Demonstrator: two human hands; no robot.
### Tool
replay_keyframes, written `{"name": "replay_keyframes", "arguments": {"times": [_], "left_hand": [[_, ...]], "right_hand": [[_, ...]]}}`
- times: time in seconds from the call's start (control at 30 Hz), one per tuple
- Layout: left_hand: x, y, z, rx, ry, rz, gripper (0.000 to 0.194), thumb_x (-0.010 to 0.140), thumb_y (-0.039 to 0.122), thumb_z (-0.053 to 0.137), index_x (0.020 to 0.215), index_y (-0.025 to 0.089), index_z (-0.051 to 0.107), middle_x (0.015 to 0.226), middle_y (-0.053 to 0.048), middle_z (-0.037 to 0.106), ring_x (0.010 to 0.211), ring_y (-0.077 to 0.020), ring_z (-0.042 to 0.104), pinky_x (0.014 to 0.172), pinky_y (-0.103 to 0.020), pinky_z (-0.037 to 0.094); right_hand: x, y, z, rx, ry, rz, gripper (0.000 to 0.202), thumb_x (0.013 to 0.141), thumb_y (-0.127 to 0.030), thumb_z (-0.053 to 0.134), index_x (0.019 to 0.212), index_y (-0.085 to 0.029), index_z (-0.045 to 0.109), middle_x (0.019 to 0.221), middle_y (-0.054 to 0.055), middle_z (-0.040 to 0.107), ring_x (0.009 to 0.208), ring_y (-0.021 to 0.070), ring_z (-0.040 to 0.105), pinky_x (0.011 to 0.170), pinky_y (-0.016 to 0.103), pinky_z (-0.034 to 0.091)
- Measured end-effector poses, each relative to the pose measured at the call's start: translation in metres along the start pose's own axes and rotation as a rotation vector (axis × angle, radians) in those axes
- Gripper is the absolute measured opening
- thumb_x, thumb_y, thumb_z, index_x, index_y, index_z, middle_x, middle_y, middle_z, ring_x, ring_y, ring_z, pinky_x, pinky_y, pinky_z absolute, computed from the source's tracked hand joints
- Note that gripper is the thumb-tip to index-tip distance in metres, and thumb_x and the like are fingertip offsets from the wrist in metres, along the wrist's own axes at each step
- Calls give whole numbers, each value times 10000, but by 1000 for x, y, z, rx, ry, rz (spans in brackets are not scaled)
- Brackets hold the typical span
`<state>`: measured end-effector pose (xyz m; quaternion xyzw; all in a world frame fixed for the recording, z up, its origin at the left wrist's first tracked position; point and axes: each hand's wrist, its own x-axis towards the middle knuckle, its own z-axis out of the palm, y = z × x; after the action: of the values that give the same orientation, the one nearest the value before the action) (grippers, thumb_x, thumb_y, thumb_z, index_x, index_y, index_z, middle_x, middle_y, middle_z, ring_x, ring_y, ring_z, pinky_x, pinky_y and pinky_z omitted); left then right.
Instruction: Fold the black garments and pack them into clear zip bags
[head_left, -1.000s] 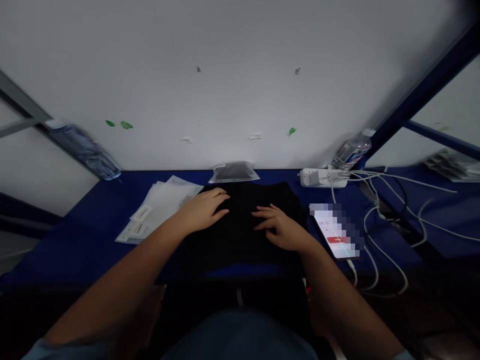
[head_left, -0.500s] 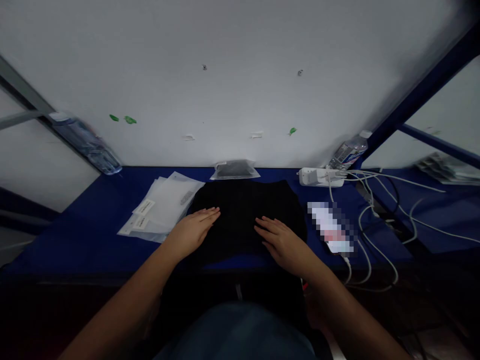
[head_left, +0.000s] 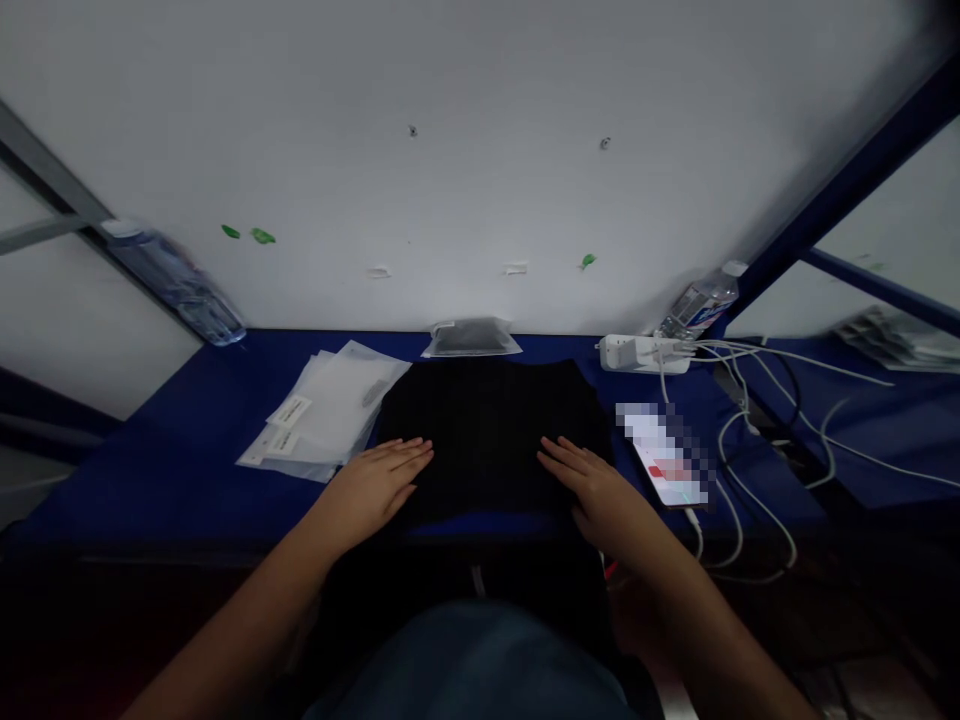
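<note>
A piece of black cloth (head_left: 487, 430) lies spread flat on the blue table (head_left: 180, 430) in front of me; its exact kind is too dark to make out. My left hand (head_left: 373, 490) rests flat on its left side, fingers stretched out toward the middle. On the right side of the cloth lies my right hand (head_left: 596, 490), palm down with the fingers extended. Left of the cloth is a small stack of frosted plastic bags (head_left: 330, 405) with pale labels. Behind the cloth, a filled plastic bag (head_left: 472, 338) with something dark inside sits against the wall.
A phone (head_left: 667, 460), partly blurred out, lies right of the cloth with a white cable plugged in. Behind it are a white power strip (head_left: 643, 354), several cables and a plastic bottle (head_left: 701, 302). A large bottle (head_left: 180, 285) leans at the back left.
Both hands have slid outward and a little toward me over the cloth, so the gap between them is wider. The cloth's side edges look straighter.
</note>
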<state>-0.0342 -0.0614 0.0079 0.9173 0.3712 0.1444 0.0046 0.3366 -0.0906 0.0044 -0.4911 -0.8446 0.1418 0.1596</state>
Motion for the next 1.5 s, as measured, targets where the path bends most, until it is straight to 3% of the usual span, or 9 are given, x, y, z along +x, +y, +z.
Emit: {"name": "replay_keyframes", "arguments": {"times": [0.17, 0.3, 0.47, 0.77, 0.97, 1.13, 1.2, 1.3, 1.5], "left_hand": [[-12, 3, -11, -17, 34, 60, 399, 987, 234, 482, 1364, 240, 614, 1367, -26, 666, 1314, -207, 592, 1137, -432, 470], [-12, 0, -5, -61, 22, 22, 403, 993, 228, 488, 1377, 268, 605, 1387, -21, 651, 1331, -205, 577, 1136, -444, 470], [-15, -7, -3, -90, 7, 29, 417, 988, 177, 449, 1355, 271, 623, 1357, -7, 671, 1309, -191, 596, 1106, -419, 502], [-39, 7, -26, -80, 27, 38, 445, 948, 165, 481, 1343, 300, 636, 1303, 13, 703, 1230, -184, 656, 1070, -368, 539], [-45, 22, -42, -184, 95, 17, 291, 988, 251, 526, 1204, 300, 714, 1195, 9, 755, 1115, -177, 718, 1009, -344, 582], [-8, 8, -45, -315, 183, -235, 279, 979, 442, 558, 1065, 281, 768, 1112, -6, 782, 1040, -217, 743, 964, -383, 600], [16, -5, -45, -332, 265, -409, 314, 945, 491, 584, 1032, 259, 776, 1113, -23, 781, 1000, -233, 748, 907, -371, 612], [54, -27, -43, -282, 224, -615, 304, 913, 484, 607, 996, 247, 778, 1043, -33, 793, 921, -248, 746, 830, -361, 601], [102, -57, -30, -134, 69, -634, 267, 915, 412, 603, 954, 211, 776, 996, -91, 790, 952, -286, 728, 833, -379, 561]], "right_hand": [[-13, 10, -15, 68, -16, 61, 807, 667, 84, 384, 1365, -233, 634, 1434, 53, 612, 1374, 217, 534, 1180, 490, 426], [-22, 20, -16, 124, -4, 107, 846, 628, 63, 416, 1390, -249, 613, 1489, 39, 558, 1408, 234, 493, 1185, 493, 423], [-32, 29, -8, 197, -32, 35, 900, 606, 61, 404, 1431, -256, 570, 1523, 30, 520, 1458, 231, 416, 1193, 513, 407], [-57, 31, -12, 357, 166, 121, 665, 652, -15, 440, 1180, -308, 719, 1250, 14, 730, 1230, 235, 653, 1065, 471, 525], [-51, 26, -14, 526, 322, 187, 202, 881, -258, 533, 965, -256, 717, 923, 47, 751, 862, 223, 715, 765, 336, 578], [0, 32, -22, 443, 463, 432, 235, 899, -415, 547, 942, -234, 690, 866, 44, 745, 845, 240, 690, 770, 343, 536], [29, 38, -28, 412, 426, 451, 283, 923, -459, 521, 917, -224, 680, 889, 56, 748, 843, 249, 686, 743, 341, 518], [69, 47, -36, 335, 370, 492, 269, 919, -428, 530, 897, -206, 682, 865, 64, 749, 828, 254, 688, 714, 329, 498], [105, 50, -30, 94, 356, 596, 257, 927, -351, 557, 1037, -180, 715, 955, 114, 753, 907, 267, 698, 775, 341, 496]]}}
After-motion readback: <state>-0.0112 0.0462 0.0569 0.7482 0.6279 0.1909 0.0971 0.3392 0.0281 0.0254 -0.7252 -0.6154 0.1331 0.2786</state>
